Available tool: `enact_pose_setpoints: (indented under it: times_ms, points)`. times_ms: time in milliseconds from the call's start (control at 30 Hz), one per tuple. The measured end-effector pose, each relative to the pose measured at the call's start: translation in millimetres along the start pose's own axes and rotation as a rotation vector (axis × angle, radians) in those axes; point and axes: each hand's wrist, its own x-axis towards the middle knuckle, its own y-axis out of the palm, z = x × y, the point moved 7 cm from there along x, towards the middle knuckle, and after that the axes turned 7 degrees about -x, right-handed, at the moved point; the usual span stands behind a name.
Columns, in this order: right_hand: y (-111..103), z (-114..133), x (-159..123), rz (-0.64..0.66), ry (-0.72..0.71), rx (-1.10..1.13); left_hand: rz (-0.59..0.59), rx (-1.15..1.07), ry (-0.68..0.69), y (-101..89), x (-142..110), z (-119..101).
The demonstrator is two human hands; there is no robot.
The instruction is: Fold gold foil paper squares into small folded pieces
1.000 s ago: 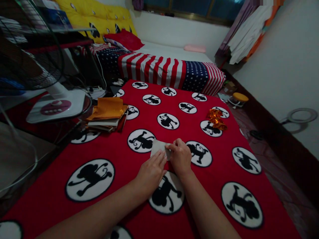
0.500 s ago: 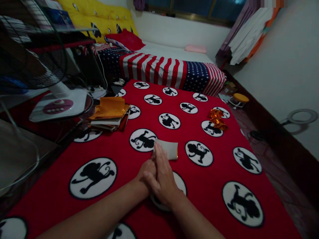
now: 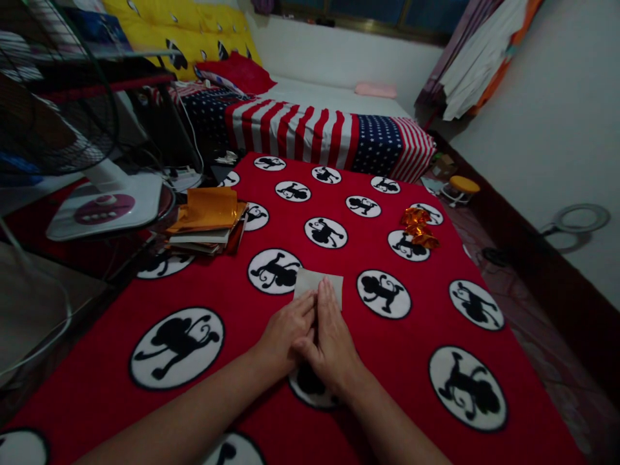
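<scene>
A small pale grey sheet of paper [image 3: 306,279] lies on the red cloth with monkey prints [image 3: 271,316]. My left hand [image 3: 289,330] rests flat on the sheet's near left part, fingers stretched forward. Beside it, touching along the fingers, my right hand [image 3: 334,342] presses flat with its fingertips near the middle of the sheet. Both hands are open and grip nothing. They cover the near part of the paper.
To the left sits a stack of orange foil and pale papers [image 3: 206,216]. A crumpled-looking piece of shiny orange foil [image 3: 420,229] lies at the right. A fan base [image 3: 106,203] stands far left, and a yellow-topped stool [image 3: 464,185] is beyond the right edge.
My right hand has shifted right across the paper, from over my left hand to beside it. My left fingers now show, stretched flat. The camera view has shifted slightly.
</scene>
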Motion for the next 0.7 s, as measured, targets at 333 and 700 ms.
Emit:
enact_pose_setpoints:
  times_ms: [333, 700]
  points:
    - [-51.7, -72.1, 4.4, -0.226, 0.375, 0.198, -0.067, 0.156, -0.003, -1.4, -1.4, -6.8]
    - [-43.9, -88.3, 43.7, -0.092, 0.575, 0.181, -0.038, 0.175, -0.039, 0.7, -1.8, -8.3]
